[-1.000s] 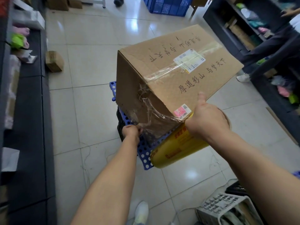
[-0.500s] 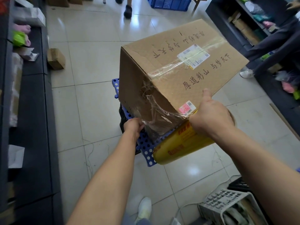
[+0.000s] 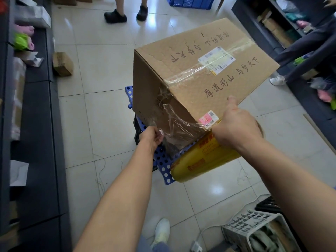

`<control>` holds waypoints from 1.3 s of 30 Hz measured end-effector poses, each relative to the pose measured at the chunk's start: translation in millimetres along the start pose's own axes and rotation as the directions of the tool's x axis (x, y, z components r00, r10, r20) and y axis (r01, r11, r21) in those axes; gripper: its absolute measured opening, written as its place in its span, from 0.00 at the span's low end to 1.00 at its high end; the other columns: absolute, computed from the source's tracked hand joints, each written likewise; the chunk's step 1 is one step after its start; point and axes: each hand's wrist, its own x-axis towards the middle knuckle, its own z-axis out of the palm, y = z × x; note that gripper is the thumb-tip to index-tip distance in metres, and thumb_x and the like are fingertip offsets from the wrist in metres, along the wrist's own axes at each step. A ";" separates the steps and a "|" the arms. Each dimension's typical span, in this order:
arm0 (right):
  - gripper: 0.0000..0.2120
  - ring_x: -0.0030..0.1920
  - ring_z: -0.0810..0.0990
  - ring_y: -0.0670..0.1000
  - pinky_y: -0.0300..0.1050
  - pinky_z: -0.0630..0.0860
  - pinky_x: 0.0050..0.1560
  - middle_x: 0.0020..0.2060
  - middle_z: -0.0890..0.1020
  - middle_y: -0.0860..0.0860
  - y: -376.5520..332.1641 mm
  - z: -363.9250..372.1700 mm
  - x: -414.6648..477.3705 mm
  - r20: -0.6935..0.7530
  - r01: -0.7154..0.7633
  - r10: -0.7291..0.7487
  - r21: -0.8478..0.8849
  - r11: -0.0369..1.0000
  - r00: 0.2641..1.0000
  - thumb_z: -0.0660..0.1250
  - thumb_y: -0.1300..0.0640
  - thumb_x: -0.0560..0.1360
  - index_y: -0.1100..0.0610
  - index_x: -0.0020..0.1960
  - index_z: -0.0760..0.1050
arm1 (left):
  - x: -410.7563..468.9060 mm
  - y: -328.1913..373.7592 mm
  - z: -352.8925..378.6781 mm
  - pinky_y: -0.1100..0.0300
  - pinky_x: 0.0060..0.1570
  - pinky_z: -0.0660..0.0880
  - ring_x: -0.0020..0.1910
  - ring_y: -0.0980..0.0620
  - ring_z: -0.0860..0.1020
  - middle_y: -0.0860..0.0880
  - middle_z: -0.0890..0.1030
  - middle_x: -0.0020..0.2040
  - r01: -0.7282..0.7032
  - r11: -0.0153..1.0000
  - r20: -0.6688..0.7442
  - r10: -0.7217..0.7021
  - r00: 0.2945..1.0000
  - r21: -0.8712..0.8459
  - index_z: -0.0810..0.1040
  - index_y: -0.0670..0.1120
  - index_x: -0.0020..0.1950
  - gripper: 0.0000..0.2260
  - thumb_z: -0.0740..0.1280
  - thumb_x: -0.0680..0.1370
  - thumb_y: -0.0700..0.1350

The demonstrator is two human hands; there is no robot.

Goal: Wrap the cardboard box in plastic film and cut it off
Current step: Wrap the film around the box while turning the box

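A large cardboard box [image 3: 203, 73] with printed characters and a shipping label stands tilted on a blue perforated stool [image 3: 163, 160]. Clear plastic film [image 3: 174, 128] stretches across its near lower side. My left hand [image 3: 151, 136] pinches the film's free end at the box's lower left corner. My right hand [image 3: 234, 127] grips a yellow roll of film [image 3: 200, 160] against the box's near right edge, thumb pointing up along the cardboard.
Dark shelving with packages runs along the left, with a small cardboard box [image 3: 62, 63] on the tiled floor beside it. Another person's feet [image 3: 125, 13] stand at the back. A white plastic crate [image 3: 258, 231] sits at bottom right. More shelves are on the right.
The film has spread a little wider across the box's near side. My left hand shifted slightly along the lower corner. A person's feet came fully into view at the back.
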 end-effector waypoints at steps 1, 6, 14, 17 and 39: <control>0.42 0.58 0.74 0.62 0.53 0.72 0.53 0.58 0.76 0.60 0.2 0.1 0.5 -0.001 0.000 0.000 0.000 1.000 1.000 0.67 0.55 0.73 0.57 0.77 0.43 | 0.8 1.2 -1.7 0.58 0.33 0.77 0.32 0.49 0.73 0.44 0.74 0.35 0.003 1.000 0.021 -0.003 1.000 0.003 0.73 0.38 0.38 0.09 0.56 0.71 0.29; 0.40 0.57 0.75 0.62 0.50 0.69 0.48 0.56 0.76 0.61 1.0 -0.2 1.8 -0.005 -0.001 0.001 0.022 1.000 1.000 0.66 0.58 0.73 0.58 0.76 0.45 | -1.0 -4.5 -11.6 0.59 0.47 0.78 0.39 0.50 0.77 0.45 0.76 0.41 -0.137 0.982 0.159 0.116 0.980 0.130 0.77 0.37 0.49 0.13 0.59 0.73 0.23; 0.40 0.57 0.75 0.62 0.52 0.71 0.51 0.56 0.77 0.61 1.6 -0.5 3.4 -0.008 0.002 -0.002 0.016 1.000 1.000 0.66 0.57 0.73 0.58 0.76 0.45 | 3.1 -12.6 -10.3 0.63 0.40 0.77 0.37 0.52 0.77 0.47 0.78 0.39 -0.342 0.911 0.110 0.325 0.939 0.231 0.77 0.43 0.40 0.08 0.65 0.77 0.33; 0.40 0.55 0.76 0.61 0.49 0.69 0.46 0.55 0.77 0.60 2.3 -0.7 4.6 -0.006 -0.006 0.006 0.028 1.000 1.000 0.66 0.57 0.73 0.57 0.76 0.46 | 5.9 -10.2 -5.9 0.62 0.32 0.73 0.30 0.52 0.72 0.46 0.75 0.33 -0.386 0.876 0.081 0.379 0.922 0.288 0.75 0.43 0.38 0.08 0.66 0.77 0.34; 0.40 0.55 0.76 0.62 0.51 0.72 0.49 0.55 0.77 0.61 2.1 2.3 8.0 -0.019 -0.020 0.021 0.065 0.998 1.000 0.67 0.56 0.72 0.57 0.76 0.47 | -3.3 5.7 0.8 0.51 0.49 0.80 0.45 0.43 0.80 0.46 0.79 0.44 -0.325 0.779 -0.114 0.448 0.887 0.536 0.68 0.49 0.37 0.10 0.68 0.71 0.39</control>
